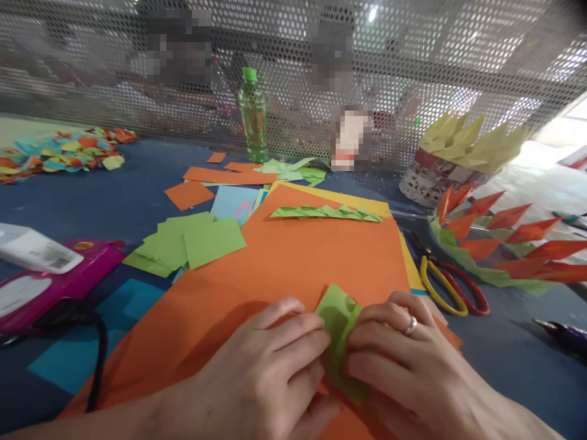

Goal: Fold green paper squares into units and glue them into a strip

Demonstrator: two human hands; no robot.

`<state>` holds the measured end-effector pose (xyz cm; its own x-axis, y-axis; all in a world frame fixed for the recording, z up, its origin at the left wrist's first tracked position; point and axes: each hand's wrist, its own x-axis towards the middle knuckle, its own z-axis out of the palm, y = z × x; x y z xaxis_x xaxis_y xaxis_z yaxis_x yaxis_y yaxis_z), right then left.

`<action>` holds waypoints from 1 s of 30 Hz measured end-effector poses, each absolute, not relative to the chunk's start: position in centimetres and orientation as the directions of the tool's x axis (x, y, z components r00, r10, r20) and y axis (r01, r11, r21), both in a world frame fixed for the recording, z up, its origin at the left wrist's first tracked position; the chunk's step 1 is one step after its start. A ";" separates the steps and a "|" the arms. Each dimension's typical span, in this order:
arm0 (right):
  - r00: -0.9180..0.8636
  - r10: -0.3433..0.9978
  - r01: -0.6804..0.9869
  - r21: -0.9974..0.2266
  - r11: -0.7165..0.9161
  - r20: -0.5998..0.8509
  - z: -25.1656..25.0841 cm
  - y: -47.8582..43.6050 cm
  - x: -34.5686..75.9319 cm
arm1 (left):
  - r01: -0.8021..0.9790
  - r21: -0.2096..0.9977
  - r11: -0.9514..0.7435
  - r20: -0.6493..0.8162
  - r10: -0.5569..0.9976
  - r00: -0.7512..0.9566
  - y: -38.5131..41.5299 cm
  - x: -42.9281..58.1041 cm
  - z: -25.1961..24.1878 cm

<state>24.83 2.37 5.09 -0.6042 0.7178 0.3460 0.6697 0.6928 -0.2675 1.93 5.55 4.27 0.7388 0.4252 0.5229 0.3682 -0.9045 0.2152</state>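
A small green paper (338,324), partly folded, lies on large orange paper sheets (293,256) near the front. My left hand (279,360) presses its curled fingers along the left edge of the green paper. From the other side my right hand (403,348), with a ring on one finger, grips the right part of it. The fingers of both hands hide much of its lower half. Farther up on the orange sheet rests a row of folded green paper pieces (328,212). To the left lies a stack of green paper squares (213,241).
Scissors (443,284) and a pen (562,335) lie at right, near an orange-and-green paper crown (518,250) and a yellow one (472,143). A green-capped bottle (254,119) stands before a perforated metal screen (284,36). At left are a pink corded device (68,281) and paper scraps (64,153).
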 end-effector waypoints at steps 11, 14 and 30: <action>-0.584 0.804 0.581 -0.632 0.512 0.114 5.1 3.1 26.0 | 0.403 0.231 -0.886 0.592 0.456 0.664 4.1 1.8 3.6; -0.504 0.860 0.612 -0.668 0.423 0.083 4.7 3.0 26.1 | 0.391 0.204 -0.898 0.568 0.433 0.699 4.1 1.6 3.4; -0.352 0.926 0.773 -0.517 0.368 0.132 3.3 2.1 24.9 | 0.421 0.196 -0.886 0.584 0.450 0.676 3.9 1.6 2.7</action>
<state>24.88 2.11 3.33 -0.3524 0.9265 0.1323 0.7727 0.3678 -0.5174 1.62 3.86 2.68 0.6758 0.4503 0.5836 0.4205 -0.8858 0.1965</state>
